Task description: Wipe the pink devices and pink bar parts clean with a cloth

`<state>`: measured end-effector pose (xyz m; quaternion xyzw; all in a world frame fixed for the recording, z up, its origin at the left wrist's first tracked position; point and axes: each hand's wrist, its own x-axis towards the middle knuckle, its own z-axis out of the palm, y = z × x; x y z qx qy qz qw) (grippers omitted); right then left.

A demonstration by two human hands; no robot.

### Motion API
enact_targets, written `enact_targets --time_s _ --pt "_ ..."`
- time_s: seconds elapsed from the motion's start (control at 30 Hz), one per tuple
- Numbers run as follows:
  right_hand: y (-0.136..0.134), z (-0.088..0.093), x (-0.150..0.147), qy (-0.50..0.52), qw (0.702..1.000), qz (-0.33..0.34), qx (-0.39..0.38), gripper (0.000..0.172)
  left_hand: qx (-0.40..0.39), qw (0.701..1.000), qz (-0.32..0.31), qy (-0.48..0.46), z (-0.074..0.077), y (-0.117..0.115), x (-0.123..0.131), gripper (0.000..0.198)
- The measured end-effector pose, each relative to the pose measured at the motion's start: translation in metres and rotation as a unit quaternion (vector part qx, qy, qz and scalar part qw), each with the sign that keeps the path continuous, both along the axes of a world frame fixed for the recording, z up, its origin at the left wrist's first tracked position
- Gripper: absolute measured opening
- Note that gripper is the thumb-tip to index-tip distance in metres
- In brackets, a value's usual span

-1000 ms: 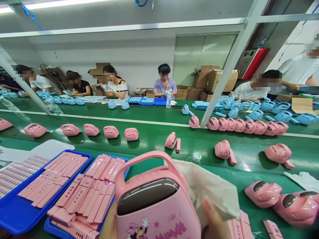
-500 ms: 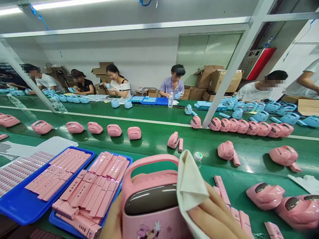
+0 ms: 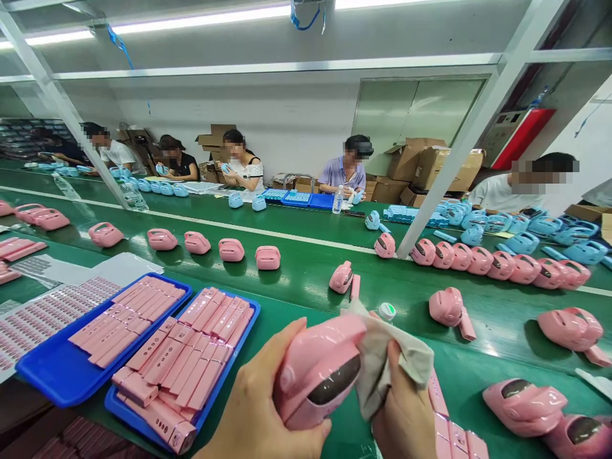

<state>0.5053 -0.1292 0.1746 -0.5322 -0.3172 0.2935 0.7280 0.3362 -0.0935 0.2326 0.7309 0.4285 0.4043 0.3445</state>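
My left hand (image 3: 261, 408) grips a pink toy device (image 3: 318, 370) with a dark glossy window, held low in the middle and tipped on its side. My right hand (image 3: 404, 414) is closed on a cream cloth (image 3: 382, 363) and presses it against the device's right end. Under my right wrist lie flat pink strips (image 3: 449, 433).
Two blue trays (image 3: 62, 376) of pink strips sit at my left, with sticker sheets (image 3: 38, 315) beyond. Several pink devices (image 3: 447, 306) line the green conveyor (image 3: 296, 274); two more (image 3: 526, 398) lie at right. Blue devices (image 3: 521, 242) and several seated workers sit across. A slanted white post (image 3: 454, 153) stands mid-right.
The device has been lowered and turned from upright with its handle up to lying on its side. The cloth moved from the window's right edge to the device's end. The camera tilted up slightly.
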Motion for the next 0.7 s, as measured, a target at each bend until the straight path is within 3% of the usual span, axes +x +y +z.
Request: enact_targets --time_s 0.07,0.13,0.23,0.33,0.37,0.43,0.53,0.63,0.7 --pt "0.006 0.012 0.002 -0.047 0.999 0.026 0.003 0.035 0.108 0.991 -0.037 0.07 -0.003 0.003 0.001 0.09" --pt "0.009 0.025 0.005 -0.166 0.983 0.069 0.038 0.028 0.171 0.975 -0.081 0.117 -0.005 0.006 0.002 0.093" --pt "0.009 0.043 0.002 -0.363 0.923 0.094 0.09 0.027 0.2 0.962 -0.113 0.15 -0.008 0.008 0.005 0.098" --pt "0.008 0.057 -0.014 -0.527 0.841 0.04 0.112 0.017 0.199 0.957 -0.1 0.187 -0.012 0.007 0.01 0.095" --pt "0.009 0.059 -0.018 -0.54 0.834 0.034 0.107 0.015 0.197 0.956 -0.089 0.196 -0.014 0.007 0.011 0.092" --pt "0.015 0.06 -0.019 -0.476 0.874 0.062 0.075 0.013 0.203 0.955 -0.081 0.199 -0.016 0.007 0.011 0.089" --pt "0.028 0.051 0.0 -0.292 0.951 0.097 0.019 0.024 0.228 0.953 -0.081 0.183 -0.022 0.008 0.008 0.095" --pt "0.036 0.045 0.021 -0.194 0.98 0.048 -0.015 0.034 0.233 0.957 -0.072 0.156 -0.03 0.008 0.006 0.105" --pt "0.032 0.044 0.022 -0.19 0.98 0.054 -0.011 0.038 0.233 0.96 -0.058 0.142 -0.035 0.009 0.007 0.11"
